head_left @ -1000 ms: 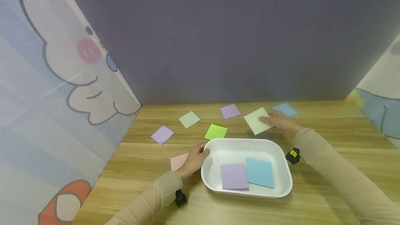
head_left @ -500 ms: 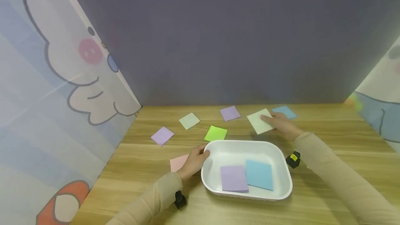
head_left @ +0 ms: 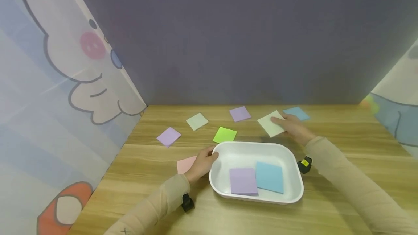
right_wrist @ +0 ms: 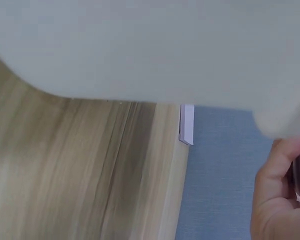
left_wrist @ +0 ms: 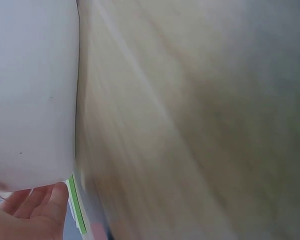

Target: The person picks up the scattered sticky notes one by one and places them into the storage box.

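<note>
My left hand (head_left: 202, 164) grips the left rim of a white plastic tub (head_left: 225, 148), thumb over the edge. A purple sticky note pad (head_left: 243, 181) and a blue sticky note pad (head_left: 269, 177) lie side by side in the tub. Beyond its back right corner, my right hand (head_left: 295, 127) pinches a pale cream sticky note pad (head_left: 270, 124), thumb on top, fingers mostly hidden underneath. Close behind that hand lies another blue pad (head_left: 297, 113). The left wrist view shows the tub's outer wall (left_wrist: 32, 95) above the left fingers (left_wrist: 52, 202).
Around the tub on the wooden table (head_left: 156, 195) lie a bright green pad (head_left: 224, 135), a pale pad (head_left: 197, 121), a pink pad (head_left: 186, 164) partly behind the left hand, and two purple pads (head_left: 168, 136). A dark panel (head_left: 228, 39) borders the table's back.
The cream pad in my right hand has shifted slightly to the right and turned a little. My left hand keeps its hold on the tub. The head view has tilted slightly.
</note>
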A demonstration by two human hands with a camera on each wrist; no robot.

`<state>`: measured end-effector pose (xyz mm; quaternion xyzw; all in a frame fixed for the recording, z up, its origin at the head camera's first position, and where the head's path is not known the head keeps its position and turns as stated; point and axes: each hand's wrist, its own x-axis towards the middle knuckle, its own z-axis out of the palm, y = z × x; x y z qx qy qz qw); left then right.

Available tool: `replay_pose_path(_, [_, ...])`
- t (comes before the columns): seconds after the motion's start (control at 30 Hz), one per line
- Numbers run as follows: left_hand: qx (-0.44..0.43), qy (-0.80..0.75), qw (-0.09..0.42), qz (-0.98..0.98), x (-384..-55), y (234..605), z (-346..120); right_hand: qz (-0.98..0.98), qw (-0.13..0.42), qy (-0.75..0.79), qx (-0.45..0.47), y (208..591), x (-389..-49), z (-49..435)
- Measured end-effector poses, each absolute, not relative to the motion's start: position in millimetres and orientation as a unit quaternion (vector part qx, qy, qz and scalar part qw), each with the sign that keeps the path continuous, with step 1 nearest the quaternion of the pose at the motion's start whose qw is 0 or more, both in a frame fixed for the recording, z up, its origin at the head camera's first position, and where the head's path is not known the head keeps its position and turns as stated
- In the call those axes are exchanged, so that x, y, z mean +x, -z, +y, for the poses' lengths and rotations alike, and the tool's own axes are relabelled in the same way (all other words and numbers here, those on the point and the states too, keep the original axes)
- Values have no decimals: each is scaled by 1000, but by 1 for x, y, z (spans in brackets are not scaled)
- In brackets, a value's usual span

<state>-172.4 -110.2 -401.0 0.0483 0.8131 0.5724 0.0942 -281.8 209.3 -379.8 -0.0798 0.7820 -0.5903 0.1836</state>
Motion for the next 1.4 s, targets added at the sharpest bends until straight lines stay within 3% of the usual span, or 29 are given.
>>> replay_pose_path(0.63, [41,-573,91,814,-188,438,-120,795,188,569,-98,366,-268,205])
replay_pose_path(1.17, [54,-572,97,812,-172,402,-112,833,187,513,-85,363,-258,208])
replay_pose_path(1.4, [53,-577,100,809,-174,402,-114,837,180,510,-83,363,-252,206])
